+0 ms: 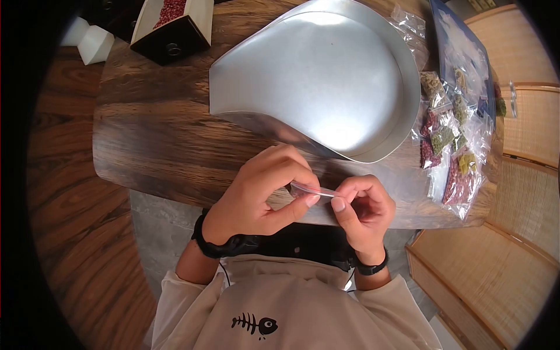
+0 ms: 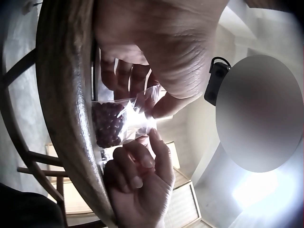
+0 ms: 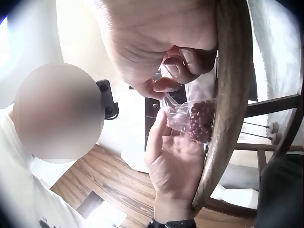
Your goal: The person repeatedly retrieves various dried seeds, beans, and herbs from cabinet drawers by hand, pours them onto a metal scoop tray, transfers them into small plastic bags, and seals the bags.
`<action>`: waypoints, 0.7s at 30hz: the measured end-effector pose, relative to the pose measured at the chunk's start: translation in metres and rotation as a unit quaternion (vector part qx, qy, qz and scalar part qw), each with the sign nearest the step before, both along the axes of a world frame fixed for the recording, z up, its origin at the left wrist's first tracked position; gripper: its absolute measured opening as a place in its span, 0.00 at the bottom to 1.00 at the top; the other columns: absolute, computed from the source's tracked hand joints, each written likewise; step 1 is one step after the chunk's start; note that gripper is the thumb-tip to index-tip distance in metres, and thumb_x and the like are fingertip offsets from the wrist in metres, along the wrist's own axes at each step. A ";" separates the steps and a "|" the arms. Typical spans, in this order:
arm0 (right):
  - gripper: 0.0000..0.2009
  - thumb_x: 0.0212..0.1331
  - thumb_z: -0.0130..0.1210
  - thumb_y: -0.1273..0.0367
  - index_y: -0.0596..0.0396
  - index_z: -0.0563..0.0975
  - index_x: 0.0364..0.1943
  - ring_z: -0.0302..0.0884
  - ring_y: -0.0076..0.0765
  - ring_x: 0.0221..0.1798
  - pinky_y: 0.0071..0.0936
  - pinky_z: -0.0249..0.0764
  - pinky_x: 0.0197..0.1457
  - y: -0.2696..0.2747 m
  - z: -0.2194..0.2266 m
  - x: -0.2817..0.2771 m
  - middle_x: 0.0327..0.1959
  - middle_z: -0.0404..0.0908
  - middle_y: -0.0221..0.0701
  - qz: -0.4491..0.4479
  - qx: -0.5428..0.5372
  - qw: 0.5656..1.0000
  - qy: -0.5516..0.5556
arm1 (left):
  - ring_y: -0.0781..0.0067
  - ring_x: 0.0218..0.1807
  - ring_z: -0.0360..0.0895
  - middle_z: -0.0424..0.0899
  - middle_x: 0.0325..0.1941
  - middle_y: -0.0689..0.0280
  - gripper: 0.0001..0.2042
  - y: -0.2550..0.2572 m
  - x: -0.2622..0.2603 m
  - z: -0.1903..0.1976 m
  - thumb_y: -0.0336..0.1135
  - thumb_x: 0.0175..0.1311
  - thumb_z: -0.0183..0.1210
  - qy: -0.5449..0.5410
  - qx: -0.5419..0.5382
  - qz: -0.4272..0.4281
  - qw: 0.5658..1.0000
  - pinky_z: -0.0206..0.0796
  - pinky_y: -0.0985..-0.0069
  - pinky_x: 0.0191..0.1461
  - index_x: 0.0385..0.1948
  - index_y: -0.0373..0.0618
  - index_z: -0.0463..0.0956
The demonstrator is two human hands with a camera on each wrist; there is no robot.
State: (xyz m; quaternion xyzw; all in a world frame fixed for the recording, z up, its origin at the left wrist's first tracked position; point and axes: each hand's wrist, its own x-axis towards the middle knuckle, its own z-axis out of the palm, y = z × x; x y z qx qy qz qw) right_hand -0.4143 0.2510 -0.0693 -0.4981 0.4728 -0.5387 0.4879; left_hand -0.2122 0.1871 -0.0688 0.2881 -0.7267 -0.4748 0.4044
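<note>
A small clear zip bag (image 1: 318, 191) is held between both hands near the table's front edge. Dark red beans (image 2: 109, 124) fill its lower part in the left wrist view, and the same beans (image 3: 201, 121) show in the right wrist view. My left hand (image 1: 256, 189) pinches one end of the bag's top edge between thumb and fingers. At the other end, my right hand (image 1: 368, 213) pinches that edge with thumb and index finger, its other fingers curled in. From the head view, the bag's body is mostly hidden below its top edge.
Just beyond the hands lies a large metal scoop-shaped tray (image 1: 315, 76). Several bags of beans and grains (image 1: 446, 140) are heaped at the right, beside a blue-edged bag (image 1: 464, 52). A dark wooden drawer box (image 1: 172, 44) with red beans stands at the back left.
</note>
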 end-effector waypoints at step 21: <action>0.07 0.60 0.65 0.81 0.60 0.79 0.39 0.65 0.10 0.23 0.12 0.60 0.28 0.001 -0.002 -0.001 0.20 0.76 0.20 0.013 -0.019 0.999 0.029 | 0.70 0.35 0.75 0.80 0.34 0.64 0.04 0.001 0.002 0.001 0.26 0.59 0.68 0.017 -0.016 -0.012 1.000 0.67 0.74 0.40 0.33 0.43 0.82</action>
